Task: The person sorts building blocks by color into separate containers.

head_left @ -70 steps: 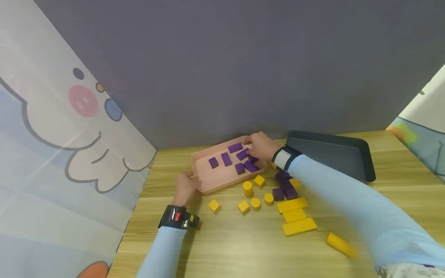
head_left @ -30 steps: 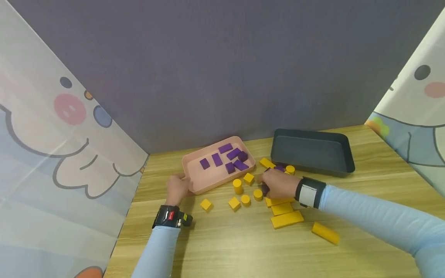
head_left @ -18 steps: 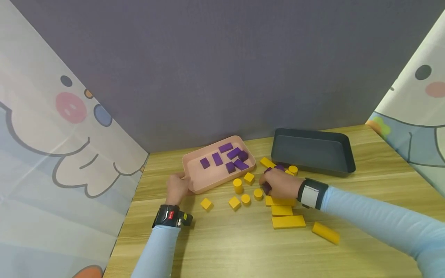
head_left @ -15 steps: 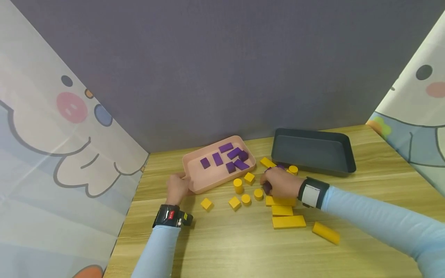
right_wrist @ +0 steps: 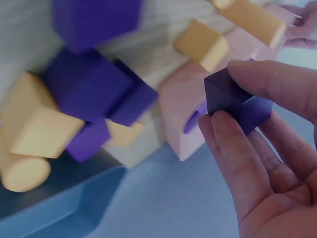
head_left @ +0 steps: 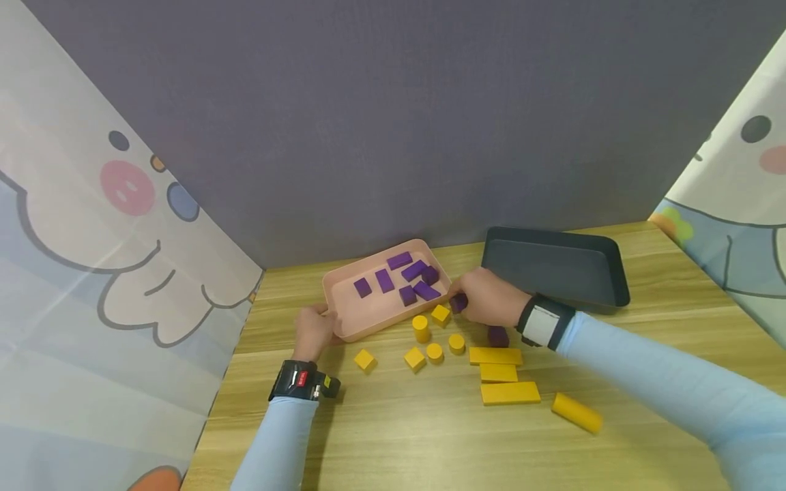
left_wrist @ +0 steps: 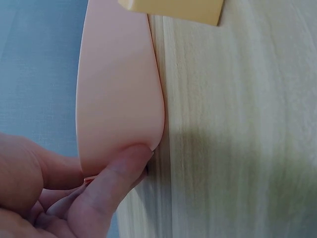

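My left hand (head_left: 312,334) grips the left end of a pink tray (head_left: 353,319); in the left wrist view its thumb (left_wrist: 126,163) presses on the tray's outer wall. Several purple blocks (head_left: 384,280) lie inside the tray, mostly toward its right end. My right hand (head_left: 488,296) pinches a purple cube (right_wrist: 237,101) between thumb and fingers, above the table just off the tray's right end. Below that hand, a purple block (head_left: 498,336) shows on the table. More purple blocks (right_wrist: 89,84) lie in a pile beside yellow ones in the right wrist view, mostly hidden from the head view.
A dark grey tray (head_left: 552,269) stands at the back right. Small yellow cubes (head_left: 414,359) and cylinders (head_left: 420,329) are scattered in front of the pink tray. Flat yellow blocks (head_left: 510,393) lie to their right, near a long yellow cylinder (head_left: 576,412). A grey wall (head_left: 393,136) rises behind.
My right hand first left the pink tray and reached into the pile on the table. It has since moved up and left with a purple cube. The left hand keeps its grip.
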`<move>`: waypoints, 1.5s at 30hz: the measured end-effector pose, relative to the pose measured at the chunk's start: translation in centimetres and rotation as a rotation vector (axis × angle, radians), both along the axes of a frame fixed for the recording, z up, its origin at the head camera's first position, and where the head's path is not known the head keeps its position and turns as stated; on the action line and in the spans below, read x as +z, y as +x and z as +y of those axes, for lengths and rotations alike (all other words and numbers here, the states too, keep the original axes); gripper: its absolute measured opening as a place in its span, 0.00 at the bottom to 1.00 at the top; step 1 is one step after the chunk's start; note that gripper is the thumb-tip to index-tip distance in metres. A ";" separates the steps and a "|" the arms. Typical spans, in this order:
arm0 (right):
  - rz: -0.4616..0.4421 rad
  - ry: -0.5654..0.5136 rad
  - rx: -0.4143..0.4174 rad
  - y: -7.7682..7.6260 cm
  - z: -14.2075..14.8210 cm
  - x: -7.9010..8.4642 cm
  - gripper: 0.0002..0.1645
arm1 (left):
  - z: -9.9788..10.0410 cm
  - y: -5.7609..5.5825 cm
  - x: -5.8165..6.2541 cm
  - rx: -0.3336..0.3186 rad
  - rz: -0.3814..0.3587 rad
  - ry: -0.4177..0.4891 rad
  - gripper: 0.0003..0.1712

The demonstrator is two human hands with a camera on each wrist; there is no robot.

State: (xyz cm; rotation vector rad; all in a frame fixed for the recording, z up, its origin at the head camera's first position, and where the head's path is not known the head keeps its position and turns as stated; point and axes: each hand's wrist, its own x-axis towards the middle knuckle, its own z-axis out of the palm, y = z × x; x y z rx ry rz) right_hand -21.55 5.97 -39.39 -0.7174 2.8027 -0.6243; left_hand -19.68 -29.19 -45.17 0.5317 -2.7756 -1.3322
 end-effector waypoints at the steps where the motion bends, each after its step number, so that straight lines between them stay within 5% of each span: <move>1: 0.005 -0.011 -0.004 -0.1 -0.4 0.3 0.16 | -0.1 0.0 0.0 -0.001 -0.004 0.004 0.27; 8: 0.112 -0.034 0.009 -1.3 -4.6 1.7 0.21 | -0.5 0.1 -0.2 0.012 -0.023 0.020 0.26; 16: 0.104 -0.061 0.019 -2.7 -9.6 2.1 0.24 | -0.3 -0.3 0.0 0.015 -0.048 0.018 0.26; 26: 0.054 0.002 0.136 -4.7 -13.1 0.3 0.27 | -0.4 -0.5 -0.8 -0.001 -0.022 -0.010 0.27; 45: 0.001 0.005 0.118 -6.1 -15.0 -2.4 0.18 | 0.1 -0.5 -0.8 0.017 0.008 -0.058 0.25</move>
